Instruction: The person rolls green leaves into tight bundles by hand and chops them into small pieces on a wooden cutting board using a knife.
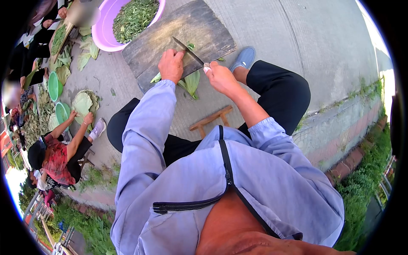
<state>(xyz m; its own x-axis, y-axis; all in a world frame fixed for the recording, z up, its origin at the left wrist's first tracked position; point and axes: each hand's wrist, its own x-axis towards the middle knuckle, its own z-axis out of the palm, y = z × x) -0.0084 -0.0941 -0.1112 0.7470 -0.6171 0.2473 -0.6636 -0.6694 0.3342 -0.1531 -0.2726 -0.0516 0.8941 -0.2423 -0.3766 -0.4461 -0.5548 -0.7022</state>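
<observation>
One long, narrow knife with a dark metal blade (194,55) lies diagonally over a weathered grey-brown wooden board (170,34), its long axis running from the right hand (222,79) away to the far left. The tip points away from the person's body, toward a round lilac-pink plastic basin (105,21) heaped with chopped greens (135,19). Whether the blade touches the wood, I cannot tell.

The right fingers are wrapped round the handle end, thumb near the start of the blade. The left hand (171,66) is set down on the board, fingers bent, fingertips just beside the blade (what they may be gripping is hidden under the palm).

From beneath that hand a broad pale-green leaf (192,83) reaches over the board's near edge, its long axis pointing back toward the person; a small green scrap (191,45) sits on the other side of the blade. The board itself slants, its longer side rising toward the far right, so the knife crosses it at a steep angle. Near the right knee is a blue slip-on shoe (244,58).
</observation>
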